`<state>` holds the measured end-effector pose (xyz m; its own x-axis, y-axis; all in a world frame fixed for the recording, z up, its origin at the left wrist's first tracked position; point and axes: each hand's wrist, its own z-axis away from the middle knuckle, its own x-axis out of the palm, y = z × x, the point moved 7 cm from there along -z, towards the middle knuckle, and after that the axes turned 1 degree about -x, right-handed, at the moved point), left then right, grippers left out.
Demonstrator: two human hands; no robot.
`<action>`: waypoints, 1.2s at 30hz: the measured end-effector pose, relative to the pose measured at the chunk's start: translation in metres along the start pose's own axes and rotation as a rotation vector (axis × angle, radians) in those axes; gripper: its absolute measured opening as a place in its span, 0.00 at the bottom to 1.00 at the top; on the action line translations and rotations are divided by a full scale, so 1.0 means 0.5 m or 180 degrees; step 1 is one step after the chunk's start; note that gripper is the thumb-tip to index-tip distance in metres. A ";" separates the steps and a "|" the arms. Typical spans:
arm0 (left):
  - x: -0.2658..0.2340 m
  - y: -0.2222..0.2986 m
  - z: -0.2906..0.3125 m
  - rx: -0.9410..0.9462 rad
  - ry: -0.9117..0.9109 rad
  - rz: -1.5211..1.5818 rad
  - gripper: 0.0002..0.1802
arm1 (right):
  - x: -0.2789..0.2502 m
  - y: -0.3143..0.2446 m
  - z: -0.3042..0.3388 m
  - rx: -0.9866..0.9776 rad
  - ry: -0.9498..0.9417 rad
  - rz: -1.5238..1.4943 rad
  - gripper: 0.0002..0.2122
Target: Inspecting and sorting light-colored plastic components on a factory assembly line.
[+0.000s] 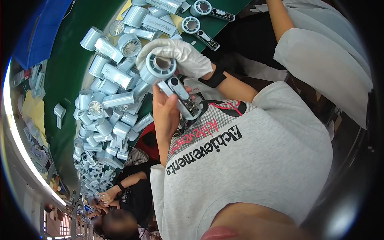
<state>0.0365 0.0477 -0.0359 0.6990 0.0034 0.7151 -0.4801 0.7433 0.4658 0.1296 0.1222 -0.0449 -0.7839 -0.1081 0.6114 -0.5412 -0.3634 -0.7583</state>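
Observation:
Between my hands is a light blue handheld fan (161, 64), its round ringed head toward the table and its handle toward my body. The handle's cover is off, so a dark strip and a circuit board (190, 105) show. My right hand (176, 55), in a white glove, is closed round the fan head from above. Bare-skinned, my left hand (165, 112) grips the handle from below; some of its fingers are hidden behind it. Beside them on the green table (66, 84) lies a big heap of similar fans (116, 76).
Two fans with uncovered handles, one farther (202, 8) and one nearer (191, 25), lie at the table's edge. A blue bin (36, 36) stands at far left. A lone fan (59, 114) lies left of the heap. People sit nearby: a pale sleeve (316, 56) right, a dark shirt (138, 196) lower left.

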 end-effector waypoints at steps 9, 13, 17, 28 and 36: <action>-0.021 0.106 -0.022 0.2128 0.1217 -0.3118 0.43 | 0.060 -0.079 0.006 -0.0464 0.0625 0.1206 0.15; -0.055 0.146 0.005 0.2717 0.0940 -0.3040 0.46 | 0.098 -0.053 -0.021 -0.0386 -0.0218 0.0339 0.15; -0.051 0.092 -0.024 0.0797 -0.0515 0.0658 0.49 | 0.141 -0.055 -0.003 0.0582 -0.1149 0.1775 0.23; -0.055 0.162 -0.059 0.0666 0.0622 0.0837 0.30 | 0.170 -0.053 0.060 -0.1859 -0.1325 0.1729 0.08; -0.014 0.243 -0.063 0.2594 0.1232 -0.0136 0.42 | 0.148 -0.060 0.057 -0.1837 0.0456 0.3544 0.35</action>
<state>-0.0098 0.1591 -0.0007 0.7836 0.3210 0.5319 -0.5734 0.0439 0.8181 0.0963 0.0987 0.0295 -0.9058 0.0191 -0.4233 0.4067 0.3196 -0.8558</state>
